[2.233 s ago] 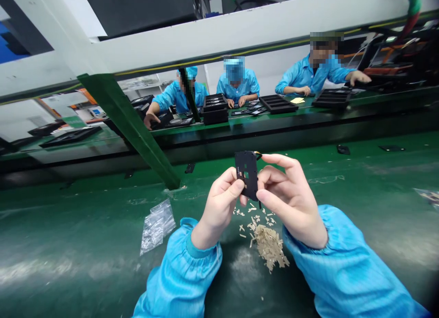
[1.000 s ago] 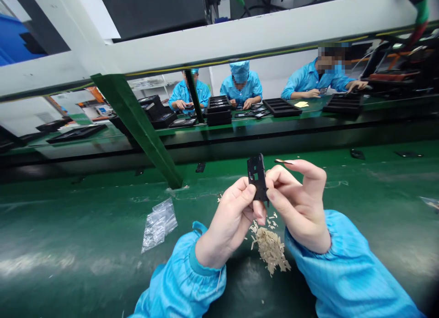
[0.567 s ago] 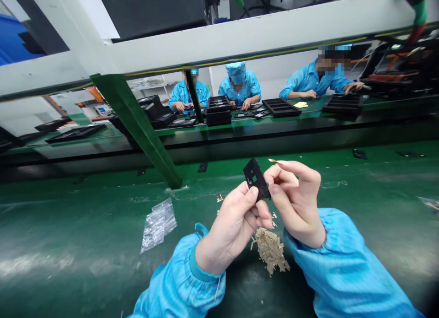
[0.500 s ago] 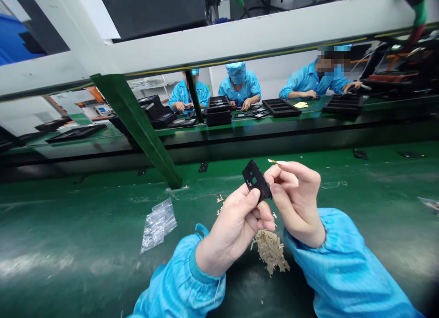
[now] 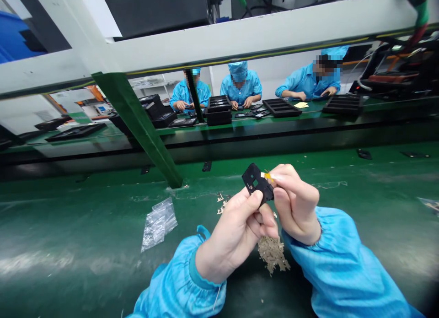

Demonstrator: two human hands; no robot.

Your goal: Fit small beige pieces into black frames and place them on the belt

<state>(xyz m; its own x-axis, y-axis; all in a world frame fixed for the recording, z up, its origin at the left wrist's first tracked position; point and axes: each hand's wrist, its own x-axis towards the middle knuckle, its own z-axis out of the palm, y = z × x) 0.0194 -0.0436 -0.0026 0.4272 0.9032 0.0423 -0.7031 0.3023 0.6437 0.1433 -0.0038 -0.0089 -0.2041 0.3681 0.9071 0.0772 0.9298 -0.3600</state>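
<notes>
Between thumb and fingers, my left hand (image 5: pixel 245 215) grips a thin black plastic plate (image 5: pixel 255 183) with square cut-outs, held tilted above the bench. My right hand (image 5: pixel 297 203) is closed at the plate's right edge. Its fingertips pinch a small yellow-and-white strip (image 5: pixel 266 175) against or just beside the plate; whether the two touch I cannot tell. Under my hands lies a heap of small beige pieces (image 5: pixel 272 254). Several more loose beige pieces (image 5: pixel 221 202) are scattered behind my left hand, partly hidden by it.
Clear plastic bags (image 5: pixel 159 224) lie left of my hands on the green bench (image 5: pixel 85 226). A slanted green post (image 5: pixel 137 130) rises behind them. Small black parts (image 5: pixel 206 166) lie along the far edge. Beyond, three people in blue work beside black trays (image 5: pixel 281 107).
My right fingertips have come down toward the black plate with the yellow strip, which was held above it before. The right index finger is now more bent. My left hand keeps its grip.
</notes>
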